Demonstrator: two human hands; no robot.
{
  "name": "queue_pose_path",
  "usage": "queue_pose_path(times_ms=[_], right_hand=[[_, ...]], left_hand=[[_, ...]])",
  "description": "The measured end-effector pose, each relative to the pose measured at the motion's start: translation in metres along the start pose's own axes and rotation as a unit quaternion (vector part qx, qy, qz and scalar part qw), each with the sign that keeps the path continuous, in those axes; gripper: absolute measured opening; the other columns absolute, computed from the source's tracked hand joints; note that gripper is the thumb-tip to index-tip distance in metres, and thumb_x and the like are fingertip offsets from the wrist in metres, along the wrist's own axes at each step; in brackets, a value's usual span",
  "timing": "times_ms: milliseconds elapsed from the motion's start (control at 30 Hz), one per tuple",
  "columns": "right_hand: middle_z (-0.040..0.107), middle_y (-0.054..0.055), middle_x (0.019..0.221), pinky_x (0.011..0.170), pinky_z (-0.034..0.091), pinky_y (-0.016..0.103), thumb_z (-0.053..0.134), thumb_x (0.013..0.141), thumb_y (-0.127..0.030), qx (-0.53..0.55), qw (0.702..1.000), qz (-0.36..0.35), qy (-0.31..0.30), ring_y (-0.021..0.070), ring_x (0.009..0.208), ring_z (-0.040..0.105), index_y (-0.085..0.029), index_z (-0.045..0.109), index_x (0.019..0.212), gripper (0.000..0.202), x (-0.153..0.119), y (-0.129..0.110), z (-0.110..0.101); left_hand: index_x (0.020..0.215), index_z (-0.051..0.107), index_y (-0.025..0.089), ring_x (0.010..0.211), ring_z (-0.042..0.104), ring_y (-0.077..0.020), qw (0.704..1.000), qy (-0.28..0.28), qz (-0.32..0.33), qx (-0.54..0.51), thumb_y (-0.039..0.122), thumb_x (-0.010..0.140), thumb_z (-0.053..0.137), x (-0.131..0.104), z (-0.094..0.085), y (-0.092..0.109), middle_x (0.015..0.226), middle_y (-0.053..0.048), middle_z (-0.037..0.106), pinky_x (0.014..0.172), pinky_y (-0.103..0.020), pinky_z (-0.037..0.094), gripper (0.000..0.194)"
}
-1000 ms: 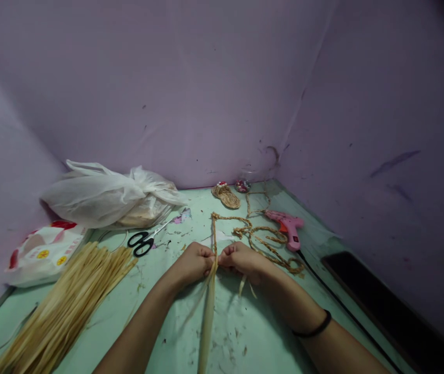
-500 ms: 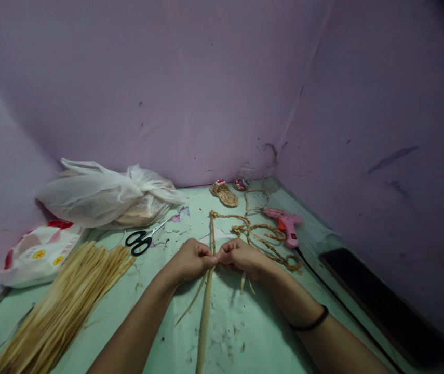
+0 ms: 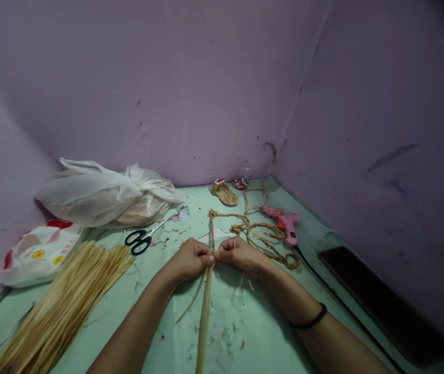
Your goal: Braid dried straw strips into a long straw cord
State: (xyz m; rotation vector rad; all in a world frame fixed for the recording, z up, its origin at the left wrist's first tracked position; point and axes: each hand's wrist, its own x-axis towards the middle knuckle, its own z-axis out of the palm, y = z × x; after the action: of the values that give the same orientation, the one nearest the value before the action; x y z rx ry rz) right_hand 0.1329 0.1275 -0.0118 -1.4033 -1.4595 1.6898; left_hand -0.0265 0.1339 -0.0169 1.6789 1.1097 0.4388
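Both hands meet at the working end of a long braided straw cord [image 3: 212, 228]. My left hand [image 3: 192, 258] pinches the braid from the left, thumb and fingers closed. From the right, my right hand [image 3: 239, 253] pinches at the same spot, its fingertips against the left thumb. Below the hands a wide pale straw strand [image 3: 205, 317] hangs down towards me. A thinner strand [image 3: 191, 304] slants off under the left hand, and short ends show under the right hand. Beyond the hands the finished braid runs back and coils to the right on the table.
A bundle of loose straw strips [image 3: 64, 306] lies on the left, with black-handled scissors [image 3: 139, 241] beside it. Plastic bags [image 3: 108, 195] stand behind. A pink glue gun [image 3: 287, 223] with its cord, a small woven slipper [image 3: 225, 193] and a dark phone-like slab [image 3: 381, 306] are also around.
Almost nothing differs. Both hands keep their pinch on the braid, and the short ends under the right hand have shifted slightly.
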Motion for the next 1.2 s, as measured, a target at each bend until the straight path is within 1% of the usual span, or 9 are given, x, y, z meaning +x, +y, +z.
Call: queue_pose_path(times_ms=[133, 333, 433, 500, 633, 767, 867, 1033, 1200], right_hand=[[0.032, -0.009, 0.04, 0.037, 0.009, 0.021, 0.058, 0.061, -0.029, -0.008, 0.999, 0.009, -0.053, 0.0016, 0.034, 0.019, -0.014, 0.046, 0.052, 0.021, 0.0, 0.003, -0.003], [0.045, -0.006, 0.047, 0.039, 0.016, 0.018, 0.063, 0.058, -0.027, -0.001, 0.992, -0.025, -0.122, 0.0021, 0.039, 0.029, -0.012, 0.051, 0.057, 0.019, 0.0, 0.004, -0.01], [0.049, -0.003, 0.048, 0.042, 0.025, 0.018, 0.056, 0.062, -0.019, -0.044, 0.994, -0.026, -0.098, 0.004, 0.042, 0.037, -0.012, 0.051, 0.057, 0.01, 0.002, 0.003, -0.006], [0.052, -0.002, 0.051, 0.044, 0.028, 0.018, 0.052, 0.061, -0.012, -0.075, 0.996, -0.02, -0.052, 0.0059, 0.045, 0.042, -0.013, 0.051, 0.06, 0.002, 0.003, 0.003, -0.002], [0.05, -0.004, 0.051, 0.043, 0.025, 0.017, 0.05, 0.058, -0.006, -0.128, 0.992, -0.016, -0.005, 0.0054, 0.044, 0.039, -0.014, 0.053, 0.069, 0.014, 0.0, 0.0, 0.005], [0.036, -0.007, 0.044, 0.042, 0.02, 0.019, 0.046, 0.063, -0.012, -0.127, 0.992, -0.016, -0.018, 0.004, 0.041, 0.027, -0.014, 0.051, 0.058, 0.007, -0.005, -0.008, 0.005], [0.025, -0.008, 0.04, 0.041, 0.015, 0.021, 0.046, 0.064, -0.017, -0.142, 0.99, -0.011, 0.0, 0.004, 0.04, 0.021, -0.015, 0.041, 0.048, 0.017, -0.005, -0.009, 0.005], [0.028, -0.007, 0.041, 0.04, 0.016, 0.021, 0.049, 0.062, -0.022, -0.089, 0.995, -0.004, 0.043, 0.0044, 0.04, 0.023, -0.016, 0.042, 0.048, 0.016, 0.001, 0.0, 0.008], [0.033, -0.006, 0.041, 0.04, 0.016, 0.021, 0.05, 0.063, -0.025, -0.073, 0.997, -0.024, 0.021, 0.0048, 0.039, 0.024, -0.014, 0.048, 0.049, 0.017, 0.002, 0.007, 0.006]], left_hand=[[0.051, 0.042, 0.015, 0.045, 0.021, -0.005, 1.0, -0.008, -0.003, -0.014, 0.031, 0.061, 0.05, -0.001, -0.001, 0.001, 0.044, 0.007, 0.027, 0.044, -0.02, 0.014, 0.021], [0.052, 0.045, 0.013, 0.045, 0.022, -0.0045, 0.999, -0.01, -0.008, -0.048, 0.033, 0.061, 0.053, -0.001, -0.002, 0.0, 0.044, 0.007, 0.029, 0.045, -0.02, 0.014, 0.024], [0.052, 0.045, 0.013, 0.043, 0.021, -0.0042, 0.998, -0.008, -0.013, -0.061, 0.032, 0.061, 0.052, -0.001, -0.001, 0.0, 0.043, 0.007, 0.029, 0.044, -0.021, 0.013, 0.022], [0.051, 0.045, 0.013, 0.043, 0.021, -0.004, 0.998, -0.002, -0.015, -0.063, 0.032, 0.061, 0.052, -0.001, 0.0, 0.0, 0.043, 0.007, 0.028, 0.044, -0.021, 0.012, 0.023], [0.05, 0.046, 0.013, 0.043, 0.02, -0.004, 0.998, 0.004, -0.019, -0.066, 0.034, 0.061, 0.052, -0.002, 0.001, 0.001, 0.042, 0.007, 0.028, 0.044, -0.021, 0.012, 0.024], [0.051, 0.048, 0.013, 0.043, 0.02, -0.0043, 0.998, 0.004, -0.022, -0.066, 0.034, 0.06, 0.052, -0.002, 0.001, 0.001, 0.042, 0.007, 0.028, 0.044, -0.021, 0.012, 0.023], [0.049, 0.045, 0.014, 0.043, 0.021, -0.0043, 0.997, 0.007, -0.018, -0.073, 0.033, 0.058, 0.053, -0.002, 0.001, 0.001, 0.042, 0.007, 0.027, 0.044, -0.021, 0.013, 0.023], [0.051, 0.045, 0.014, 0.045, 0.022, -0.005, 0.998, 0.003, -0.007, -0.061, 0.03, 0.061, 0.051, -0.002, -0.001, -0.002, 0.044, 0.006, 0.028, 0.045, -0.021, 0.015, 0.02], [0.045, 0.041, 0.015, 0.047, 0.022, -0.0062, 0.998, 0.024, 0.021, 0.045, 0.024, 0.061, 0.046, -0.001, -0.002, 0.002, 0.047, 0.005, 0.024, 0.044, -0.021, 0.016, 0.019]])
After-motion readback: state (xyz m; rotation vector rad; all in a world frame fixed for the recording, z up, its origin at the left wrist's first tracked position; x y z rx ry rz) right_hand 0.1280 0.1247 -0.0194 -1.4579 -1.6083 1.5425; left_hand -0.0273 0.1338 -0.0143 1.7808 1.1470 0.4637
